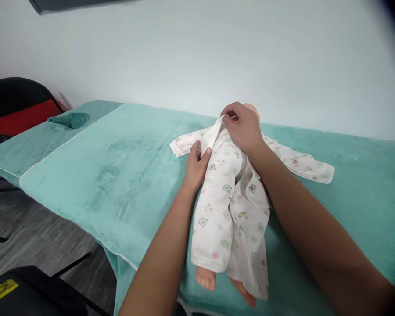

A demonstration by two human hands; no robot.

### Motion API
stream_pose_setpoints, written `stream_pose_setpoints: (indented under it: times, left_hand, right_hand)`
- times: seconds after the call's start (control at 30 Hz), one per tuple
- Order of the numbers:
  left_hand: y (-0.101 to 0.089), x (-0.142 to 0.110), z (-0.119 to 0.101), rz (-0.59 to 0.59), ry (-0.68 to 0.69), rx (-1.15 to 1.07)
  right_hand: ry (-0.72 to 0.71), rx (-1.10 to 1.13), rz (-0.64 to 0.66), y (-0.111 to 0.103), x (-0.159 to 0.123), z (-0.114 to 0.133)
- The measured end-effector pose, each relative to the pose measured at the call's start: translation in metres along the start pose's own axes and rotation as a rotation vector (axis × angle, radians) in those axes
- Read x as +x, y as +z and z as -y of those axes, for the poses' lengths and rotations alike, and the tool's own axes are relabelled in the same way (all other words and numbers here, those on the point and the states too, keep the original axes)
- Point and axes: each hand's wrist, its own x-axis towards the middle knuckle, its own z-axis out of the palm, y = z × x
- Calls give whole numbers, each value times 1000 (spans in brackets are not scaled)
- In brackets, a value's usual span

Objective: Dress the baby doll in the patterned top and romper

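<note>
A baby doll [253, 109] lies on its back on a teal towel-covered table [118, 175], dressed in a white printed onesie [224, 206]. Its bare feet [206, 277] stick out near the table's front edge. My left hand [196, 164] pinches the onesie's left front edge near the chest. My right hand [242, 127] is closed on the fabric at the collar, covering most of the doll's head. The onesie's sleeves spread out to both sides.
A white wall runs behind the table. A black and red chair [16, 107] stands at far left, beside a teal face-hole cushion [69, 120]. A black object with a yellow label [6, 292] sits on the grey floor at lower left.
</note>
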Motion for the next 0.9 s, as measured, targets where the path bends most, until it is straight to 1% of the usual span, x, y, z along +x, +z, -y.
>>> stream_pose_setpoints:
  times: [0.07, 0.13, 0.23, 0.3, 0.37, 0.43, 0.5, 0.57, 0.63, 0.7, 0.77, 0.83, 0.9]
  left_hand:
    - [1, 1, 0, 66, -35, -256]
    - [3, 0, -1, 123, -78, -401]
    - [3, -3, -3, 127, -147, -501]
    - [3, -7, -4, 90, -140, -535]
    - [1, -11, -7, 66, -112, -521]
    - [-1, -16, -13, 36, -57, -427]
    - [-2, -23, -22, -11, 33, -297]
    - [-2, -32, -32, -51, 151, -191]
    - [1, -43, -42, -33, 287, -74]
    - [4, -55, -51, 70, 413, 114]
    - [6, -66, -57, 206, 476, 314]
    - [5, -73, -63, 310, 466, 423]
    - [2, -74, -68, 380, 412, 425]
  right_hand:
    - [3, -19, -10, -1, 0, 1]
    - [8, -32, -16, -1, 0, 1]
    - [12, -48, -8, -1, -1, 0]
    - [12, -78, -9, -1, -2, 1]
    - [9, -147, -20, -5, -3, 3]
    - [-1, -248, -20, -13, -6, 8]
    - [1, -342, -13, -23, -10, 11]
    - [27, -387, -25, -33, -15, 11]
    - [73, -385, -46, -42, -21, 7]
    - [130, -349, -37, -47, -28, 1]
    - [185, -303, -33, -51, -34, -2]
    - [241, -273, -65, -52, -39, -2]
    - [297, -277, -106, -54, -42, 0]
